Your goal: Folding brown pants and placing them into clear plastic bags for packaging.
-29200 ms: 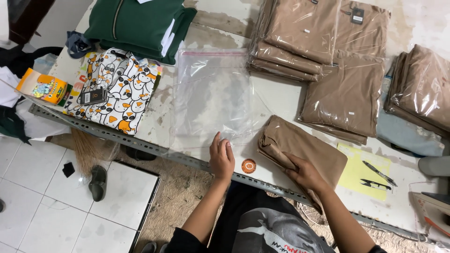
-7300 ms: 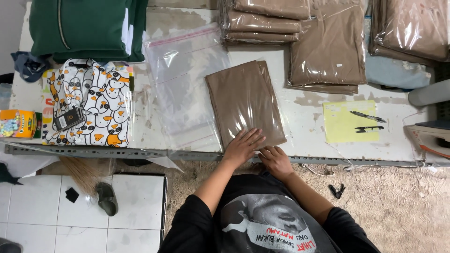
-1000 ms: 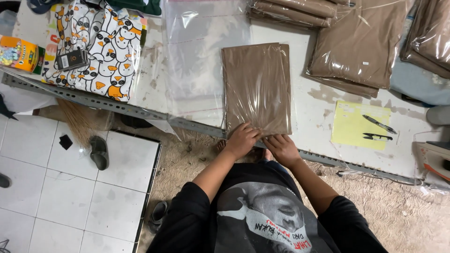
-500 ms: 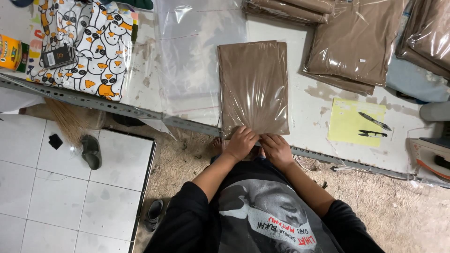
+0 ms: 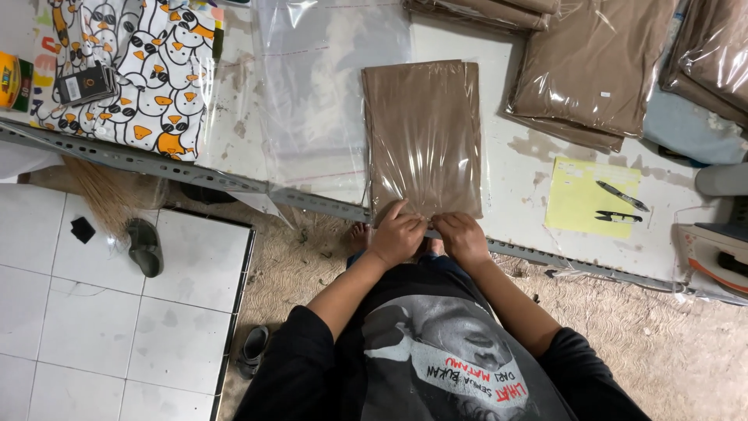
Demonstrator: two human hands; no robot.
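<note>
Two hands worked the near edge of the bagged brown garment, which lay flat on the white table. I read my left hand and right hand as side by side, fingers curled and pinching the bag's open end, probably to close it. The film was glossy and wrinkled, the folded cloth inside matte and rectangular. Left of the garment lay an empty clear bag; right of it, a yellow sheet bearing two small dark tools, perhaps snips.
</note>
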